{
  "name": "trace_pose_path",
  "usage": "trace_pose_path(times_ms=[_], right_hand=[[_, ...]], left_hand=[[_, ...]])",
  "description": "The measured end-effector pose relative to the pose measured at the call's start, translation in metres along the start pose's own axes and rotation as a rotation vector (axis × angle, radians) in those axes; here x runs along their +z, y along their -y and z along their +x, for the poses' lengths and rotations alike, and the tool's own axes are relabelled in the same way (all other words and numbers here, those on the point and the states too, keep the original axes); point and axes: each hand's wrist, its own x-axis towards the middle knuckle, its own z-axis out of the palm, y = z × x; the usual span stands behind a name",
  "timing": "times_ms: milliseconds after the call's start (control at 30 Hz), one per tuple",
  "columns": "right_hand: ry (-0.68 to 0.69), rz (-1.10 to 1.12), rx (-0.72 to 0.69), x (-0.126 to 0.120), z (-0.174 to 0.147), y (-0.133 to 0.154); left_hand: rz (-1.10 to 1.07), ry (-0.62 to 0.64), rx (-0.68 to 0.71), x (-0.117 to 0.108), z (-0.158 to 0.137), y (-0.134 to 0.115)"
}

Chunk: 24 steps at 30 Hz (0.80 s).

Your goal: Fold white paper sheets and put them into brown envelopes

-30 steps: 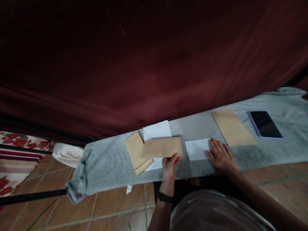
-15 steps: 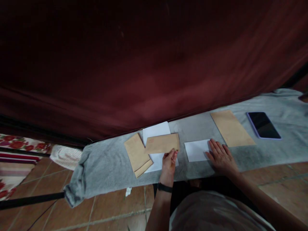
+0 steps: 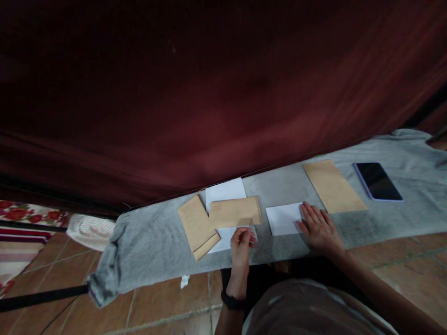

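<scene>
My left hand [image 3: 242,243] hovers just below a brown envelope [image 3: 233,211], fingers loosely bent and a little apart, with nothing visible in them. That envelope lies across a white sheet [image 3: 226,190]; its left end is near another brown envelope [image 3: 196,221], whose lower end has a folded flap. Over on the right, my right hand [image 3: 321,229] is spread flat, its fingertips resting on the right end of a folded white paper [image 3: 283,219]. Part of this paper is hidden under the fingers.
Grey cloth [image 3: 150,246] covers the narrow table. A third brown envelope [image 3: 334,186] and a phone [image 3: 379,181] in a purple case lie at the right. Dark red fabric [image 3: 216,107] hangs along the far edge. A white scrap [image 3: 185,281] is on the tiled floor.
My left hand has let go of the brown envelope and drawn back toward me. The envelope now rests on the white sheet. My right hand stays on the folded paper.
</scene>
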Motion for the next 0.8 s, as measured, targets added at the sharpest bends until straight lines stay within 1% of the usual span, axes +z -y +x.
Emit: trace_pose_path(times_ms=[33,100,133,167,200,267,333,433,600,700,800], right_hand=[[-0.002,0.000,0.001,0.001,0.000,0.000],[-0.009,0.006,0.007,0.003,0.000,-0.001],[-0.012,0.010,0.009,0.004,0.000,-0.002],[-0.017,0.014,0.010,0.005,0.000,-0.002],[-0.022,0.017,0.009,0.006,-0.001,-0.002],[-0.028,0.017,0.005,0.006,-0.001,-0.002],[-0.018,0.020,-0.004,0.004,-0.001,-0.001],[0.009,0.035,-0.022,-0.001,-0.002,0.000],[-0.019,0.020,-0.044,-0.003,-0.002,0.001],[-0.029,0.035,-0.018,-0.002,-0.001,0.001],[-0.035,0.045,-0.006,-0.003,0.000,0.002]], left_hand=[[0.079,-0.062,0.086,-0.014,0.009,-0.003],[0.157,-0.168,0.177,-0.047,0.036,-0.012],[0.233,-0.230,0.241,-0.064,0.052,-0.018],[0.495,-0.275,0.389,-0.080,0.069,-0.023],[0.754,-0.275,0.510,-0.094,0.086,-0.027],[0.866,-0.222,0.572,-0.113,0.114,-0.033],[0.952,-0.142,0.614,-0.122,0.133,-0.034],[1.060,-0.050,0.658,-0.126,0.144,-0.029],[1.169,0.007,0.697,-0.139,0.141,-0.014],[1.203,0.037,0.707,-0.150,0.139,-0.006],[1.220,0.041,0.709,-0.155,0.139,-0.001]])
